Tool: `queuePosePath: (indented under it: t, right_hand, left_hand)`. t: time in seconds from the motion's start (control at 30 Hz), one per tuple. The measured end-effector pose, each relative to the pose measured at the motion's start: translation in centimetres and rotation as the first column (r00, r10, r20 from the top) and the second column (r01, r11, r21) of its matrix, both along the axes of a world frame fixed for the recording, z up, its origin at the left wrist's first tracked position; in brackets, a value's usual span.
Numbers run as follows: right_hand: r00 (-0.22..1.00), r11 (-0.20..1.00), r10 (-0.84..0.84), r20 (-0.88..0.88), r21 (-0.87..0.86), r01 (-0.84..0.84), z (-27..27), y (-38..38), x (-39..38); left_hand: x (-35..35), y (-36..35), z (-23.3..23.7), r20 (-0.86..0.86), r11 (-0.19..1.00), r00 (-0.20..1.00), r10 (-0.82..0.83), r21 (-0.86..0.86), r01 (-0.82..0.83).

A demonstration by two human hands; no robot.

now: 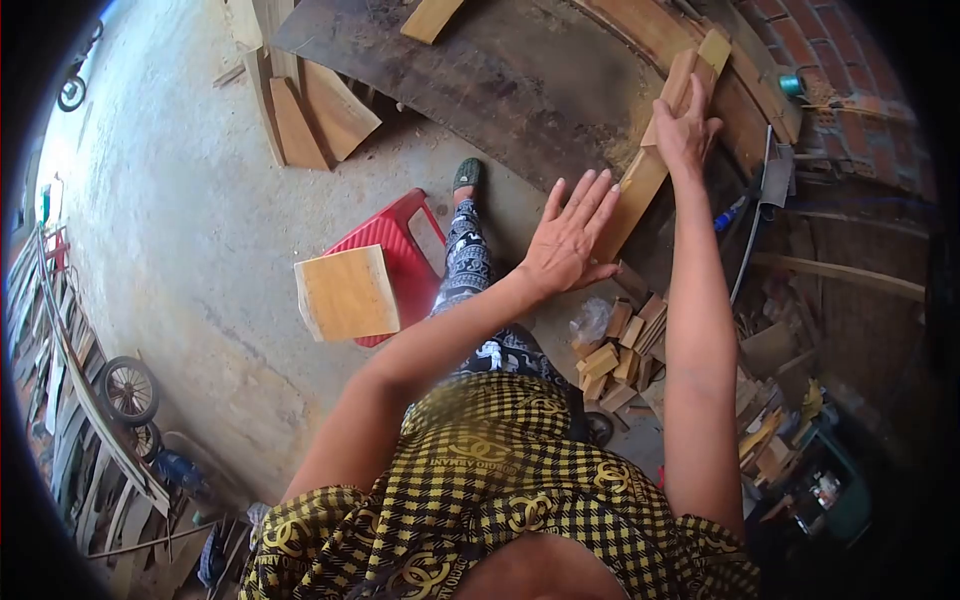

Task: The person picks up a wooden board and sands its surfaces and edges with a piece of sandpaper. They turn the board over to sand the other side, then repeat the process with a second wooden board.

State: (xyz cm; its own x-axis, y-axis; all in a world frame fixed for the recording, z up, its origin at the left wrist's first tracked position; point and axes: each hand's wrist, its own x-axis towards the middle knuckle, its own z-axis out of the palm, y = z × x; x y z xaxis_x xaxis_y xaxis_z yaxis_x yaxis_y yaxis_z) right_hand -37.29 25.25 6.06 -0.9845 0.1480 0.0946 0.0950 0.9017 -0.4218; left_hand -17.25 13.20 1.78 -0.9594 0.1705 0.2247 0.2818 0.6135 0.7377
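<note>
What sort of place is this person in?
It looks like a woodworking shop, possibly a small one: short wood offcuts lie heaped, what appears to be sawdust covers part of the dark worktop, and loose boards lie nearby.

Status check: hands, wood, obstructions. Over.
Left hand open, by plank. Right hand on wooden block. Block lying along plank. Sawdust beside plank; nothing seen blocking.

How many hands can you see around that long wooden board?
2. The left hand, spread open, is beside the nearer part of the board; the right hand is on the wooden piece farther along. No others show.
</note>
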Motion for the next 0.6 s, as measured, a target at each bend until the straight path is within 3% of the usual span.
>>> queuePosePath:
  t: [0.1, 0.2, 0.27, 0.33, 0.4, 0.53, 0.6]
  right_hand:
    - [0.994, 0.997, 0.074, -0.083, -0.024, -0.076, -0.6, 0.4, -0.1]
    - [0.988, 0.988, 0.15, -0.039, 0.041, -0.148, -0.3, 0.8, 1.0]
    - [0.991, 0.992, 0.118, 0.058, 0.025, -0.12, 1.6, 0.2, 5.5]
    - [0.988, 0.982, 0.149, 0.045, 0.109, -0.153, 0.9, 1.2, 9.9]
    - [0.989, 0.991, 0.113, 0.095, 0.058, -0.119, 1.7, 0.8, 12.3]
    - [0.996, 0.987, 0.091, 0.025, 0.133, -0.093, 0.5, 1.0, 6.0]
    - [0.998, 0.992, -0.005, 0.056, 0.128, -0.003, 1.0, 0.2, 1.1]
  left_hand:
    - [-0.7, 1.6, -2.5, -0.004, 0.994, 0.999, 0.042, -0.104, -0.042]
    - [-0.5, 1.4, -2.2, 0.011, 0.996, 0.999, 0.048, -0.076, -0.047]
    - [-0.6, 1.3, -1.9, 0.023, 0.997, 0.999, 0.039, -0.07, -0.038]
    - [-0.5, 1.3, -2.0, 0.018, 0.998, 0.999, 0.042, -0.041, -0.041]
    - [-0.5, 1.3, -2.2, 0.025, 0.998, 0.998, 0.061, -0.031, -0.06]
    - [-0.5, 1.3, -2.2, 0.017, 0.999, 0.999, 0.036, -0.007, -0.036]
    - [-0.6, 1.3, -2.1, 0.028, 0.999, 0.999, 0.033, -0.021, -0.033]
